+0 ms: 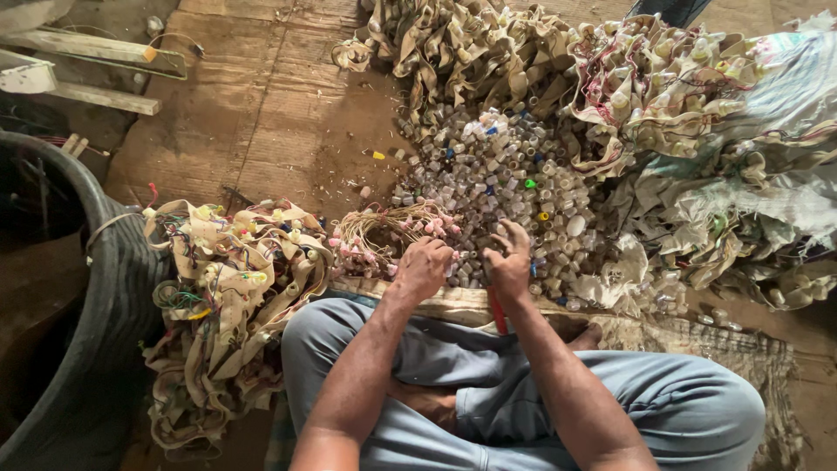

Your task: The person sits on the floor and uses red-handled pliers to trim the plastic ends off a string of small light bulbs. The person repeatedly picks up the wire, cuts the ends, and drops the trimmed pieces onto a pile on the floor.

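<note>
On floor ahead: big heap of tan strips w/ wiring (680,113), then pile of small clear caps (506,174). At pile's near edge: left hand (423,266) curled shut, contents hidden; right hand (510,262) fingers spread narrow, red tool handle (497,310) below. Best to pick caps singly, keep tool steady.

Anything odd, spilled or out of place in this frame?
Mostly an orderly sorting mess. A few small caps lie scattered on the bare floor away from the main cap pile, notably one yellow piece. Both the left hand and right hand rest in the pile; nothing looks broken.
</note>
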